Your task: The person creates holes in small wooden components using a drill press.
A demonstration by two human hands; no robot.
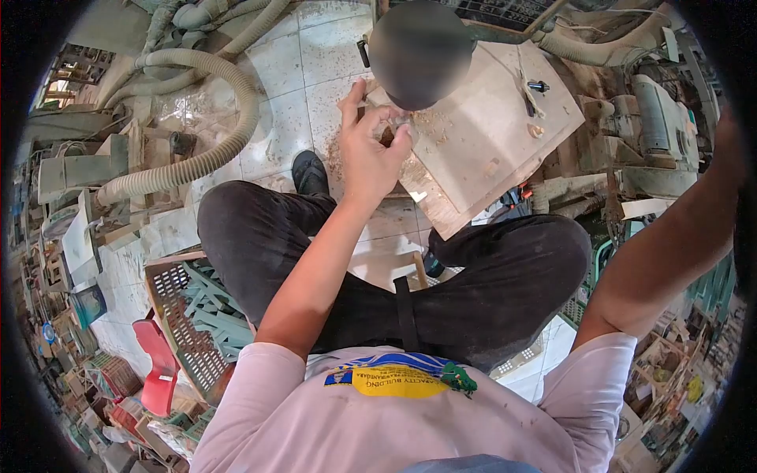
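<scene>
My left hand reaches forward over the near left edge of a pale wooden board. Its fingers are apart and curved, with the thumb bent toward them and a gap between. Wood chips and dust lie on the board beside my fingers. A blurred dark round shape hides what is just beyond the fingertips. My right arm stretches out to the right, and its hand is out of the picture.
On the board lie a small black metal piece and a thin cord. A ribbed hose curves across the tiled floor at left. By my left leg stands a plastic crate of grey-green strips, with a red plastic piece alongside. Dusty machinery stands right.
</scene>
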